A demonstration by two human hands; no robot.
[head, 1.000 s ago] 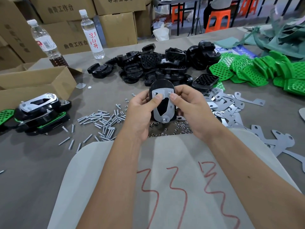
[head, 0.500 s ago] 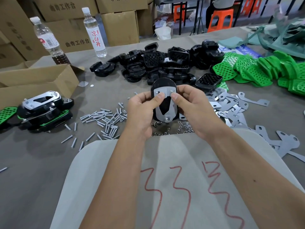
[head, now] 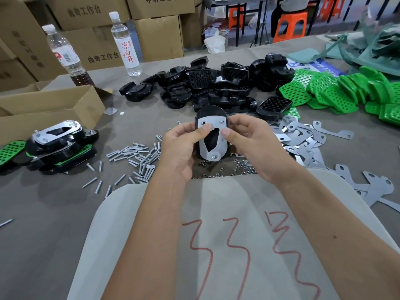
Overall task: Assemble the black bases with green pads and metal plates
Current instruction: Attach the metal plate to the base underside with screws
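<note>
Little has shifted vs a sec ago: both hands keep the black base point(head: 211, 135) lifted above the table point(head: 54, 213), tilted slightly more upright. Left hand point(head: 181, 148) & right hand point(head: 249, 144) grip its sides, thumbs pressing the metal plate point(head: 213, 148). Long axis runs away from the person, base betw both hands, equally near. Nuts point(head: 238, 167) lie just under the hands, prob next.

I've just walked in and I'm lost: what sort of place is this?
Probably a small factory assembly bench. Heaps of identical parts cover the grey table: black plastic bases, green perforated pads, loose silver screws. Stacked brown cardboard cartons stand behind.
</note>
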